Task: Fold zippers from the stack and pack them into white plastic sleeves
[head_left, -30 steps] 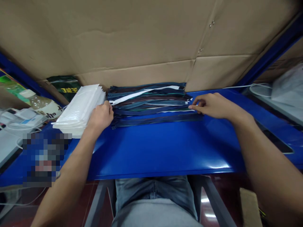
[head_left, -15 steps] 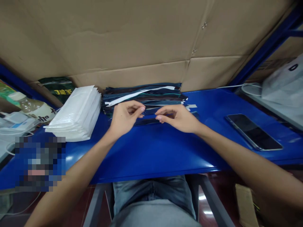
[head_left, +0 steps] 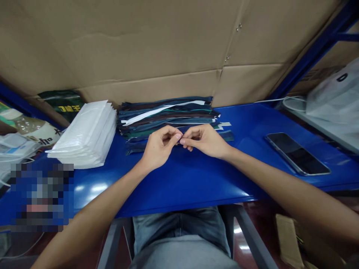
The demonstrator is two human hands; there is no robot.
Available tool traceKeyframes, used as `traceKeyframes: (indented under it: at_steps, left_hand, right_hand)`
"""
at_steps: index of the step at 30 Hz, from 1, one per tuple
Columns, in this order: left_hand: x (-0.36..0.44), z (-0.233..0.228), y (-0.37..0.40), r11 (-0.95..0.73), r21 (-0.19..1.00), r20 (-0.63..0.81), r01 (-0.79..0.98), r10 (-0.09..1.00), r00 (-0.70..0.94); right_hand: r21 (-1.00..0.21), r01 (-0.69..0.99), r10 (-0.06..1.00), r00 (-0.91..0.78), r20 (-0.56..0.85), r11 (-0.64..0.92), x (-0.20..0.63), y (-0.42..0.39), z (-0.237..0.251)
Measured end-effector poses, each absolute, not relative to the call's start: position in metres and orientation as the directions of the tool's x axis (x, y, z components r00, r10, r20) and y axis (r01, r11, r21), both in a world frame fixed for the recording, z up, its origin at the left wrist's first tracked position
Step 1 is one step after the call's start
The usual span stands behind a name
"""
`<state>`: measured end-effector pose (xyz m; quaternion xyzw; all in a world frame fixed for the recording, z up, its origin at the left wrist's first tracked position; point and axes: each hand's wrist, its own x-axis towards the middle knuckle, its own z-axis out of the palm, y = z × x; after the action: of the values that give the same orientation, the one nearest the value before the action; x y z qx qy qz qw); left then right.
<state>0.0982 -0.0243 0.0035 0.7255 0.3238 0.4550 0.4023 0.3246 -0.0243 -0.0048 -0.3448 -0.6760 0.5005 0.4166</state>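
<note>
My left hand (head_left: 162, 147) and my right hand (head_left: 206, 141) meet at their fingertips above the blue table. Thumb and forefinger are pinched together on each. Something small and dark shows between the fingertips, too small and covered to name. Just behind the hands lies a pile of zippers (head_left: 168, 111), mostly dark blue, brown and black, with a white strip (head_left: 165, 112) across the top. A dark blue zipper (head_left: 137, 147) lies at the front of the pile, partly hidden under my hands.
A stack of white padded envelopes (head_left: 84, 132) stands on the left, near a bottle (head_left: 35, 129) and a dark green packet (head_left: 63, 102). A phone (head_left: 298, 153) lies on the blue table (head_left: 179, 183) at right. Behind rises a cardboard wall (head_left: 157, 45); a white bag (head_left: 336, 93) sits far right.
My hands were a little apart and have come together, the left moving right, so their fingertips now meet. The view has shifted slightly.
</note>
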Motion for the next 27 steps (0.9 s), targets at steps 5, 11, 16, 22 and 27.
traceKeyframes:
  at_steps: [5,11,16,22,27]
  left_hand:
    - [0.099,0.004,-0.028,-0.558,0.783,0.433,0.274,0.806,0.403]
    - [0.096,0.01,-0.031,-0.661,0.606,0.525,0.443,0.751,0.401]
    - [0.095,0.013,-0.033,-0.708,0.492,0.61,0.506,0.695,0.38]
    - [0.081,0.024,-0.024,-0.68,0.478,0.687,0.555,0.684,0.246]
    - [0.04,0.034,0.004,-0.477,0.436,0.635,0.763,0.764,0.115]
  right_hand:
    - [-0.951,0.083,0.883,-0.403,0.242,0.299,0.322,-0.024,-0.009]
    - [-0.923,0.116,0.86,-0.421,0.29,0.368,0.315,-0.028,-0.012]
    - [-0.872,0.224,0.845,-0.434,0.311,0.436,0.315,-0.032,-0.002]
    - [-0.548,0.535,0.765,-0.41,0.497,0.643,0.335,-0.02,0.014]
    - [-0.402,0.73,0.788,-0.302,0.536,0.553,0.392,0.011,0.012]
